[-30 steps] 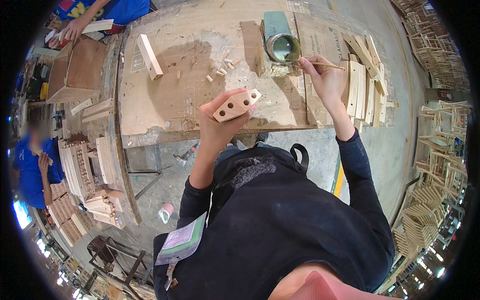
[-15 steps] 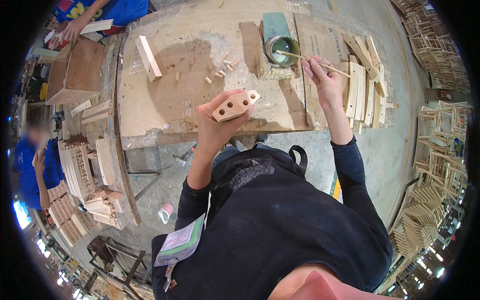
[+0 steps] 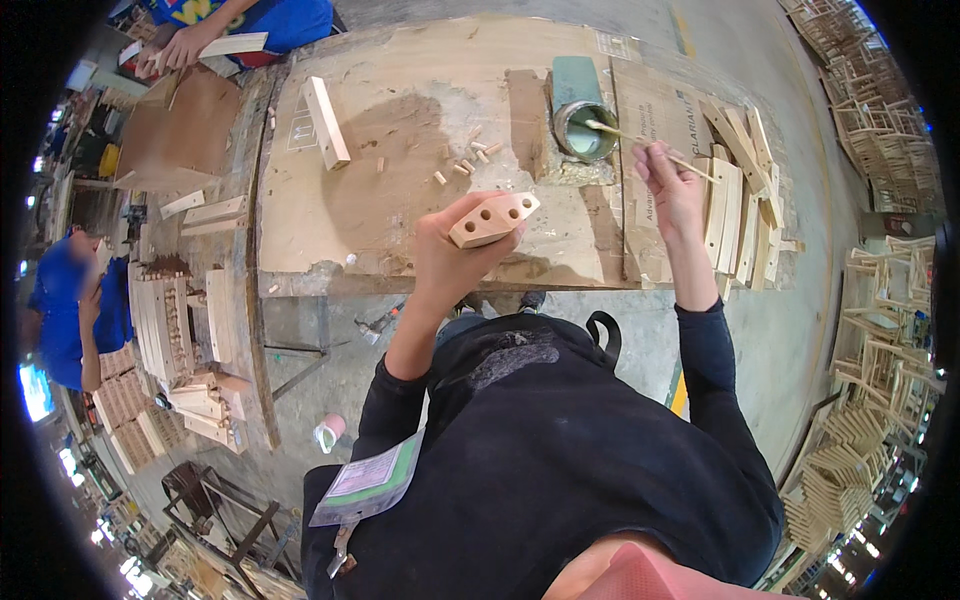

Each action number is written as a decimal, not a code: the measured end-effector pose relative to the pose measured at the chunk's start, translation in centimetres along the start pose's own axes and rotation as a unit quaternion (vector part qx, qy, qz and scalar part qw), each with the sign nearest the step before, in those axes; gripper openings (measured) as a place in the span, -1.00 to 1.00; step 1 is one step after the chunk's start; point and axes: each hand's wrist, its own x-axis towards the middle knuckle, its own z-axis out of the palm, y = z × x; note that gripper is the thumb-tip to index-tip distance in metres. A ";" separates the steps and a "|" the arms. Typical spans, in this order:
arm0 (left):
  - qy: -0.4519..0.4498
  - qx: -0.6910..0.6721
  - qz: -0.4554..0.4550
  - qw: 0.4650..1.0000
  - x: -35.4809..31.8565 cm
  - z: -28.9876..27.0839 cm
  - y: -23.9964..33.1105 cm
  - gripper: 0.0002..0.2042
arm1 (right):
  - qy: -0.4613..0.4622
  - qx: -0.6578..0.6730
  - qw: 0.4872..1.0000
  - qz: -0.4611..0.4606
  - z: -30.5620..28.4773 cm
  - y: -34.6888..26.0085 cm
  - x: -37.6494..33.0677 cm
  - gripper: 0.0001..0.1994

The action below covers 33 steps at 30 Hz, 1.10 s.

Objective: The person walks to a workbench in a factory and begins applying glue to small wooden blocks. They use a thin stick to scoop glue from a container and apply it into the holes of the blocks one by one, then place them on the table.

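My left hand (image 3: 445, 255) is closed around wooden pieces (image 3: 492, 222), held with their drilled ends facing up; several round holes show there. The fingers hide most of their length. At the right, my right hand (image 3: 678, 200) pinches a thin wooden stick (image 3: 612, 130). Its whitish tip is inside the mouth of a green container (image 3: 575, 80) lying tilted on the table, with pale, glue-like liquid (image 3: 582, 138) in it. Small wooden dowels (image 3: 482, 157) lie scattered beyond my left hand, and a single wooden bar (image 3: 327, 125) lies farther left.
Cardboard covers the worktable (image 3: 400, 240). A pile of wooden slats (image 3: 735, 215) sits by my right hand. A wooden box (image 3: 180, 130) and stacked slats (image 3: 160, 325) are at the left. A co-worker's hand (image 3: 190, 45) holds a slat at far left; another person (image 3: 75, 310) is below.
The whole view has shifted slightly, so the table appears farther right and lower. Both hands keep their hold; the stick's tip stays in the container's mouth.
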 end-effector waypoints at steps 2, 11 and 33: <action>-0.013 0.012 -0.003 1.000 0.3 -0.2 0.1 -0.70 | -0.003 -0.010 1.000 -0.016 -0.2 -1.3 0.0 -0.78; 0.013 -0.008 0.079 0.997 -0.4 -0.5 -1.7 -0.67 | -0.072 -0.180 0.973 -0.125 3.7 -6.5 -3.8 -0.84; 0.005 0.009 0.006 1.000 -0.5 -0.8 1.2 -0.73 | -0.226 -0.184 0.937 -0.193 8.5 -10.0 -9.3 -0.89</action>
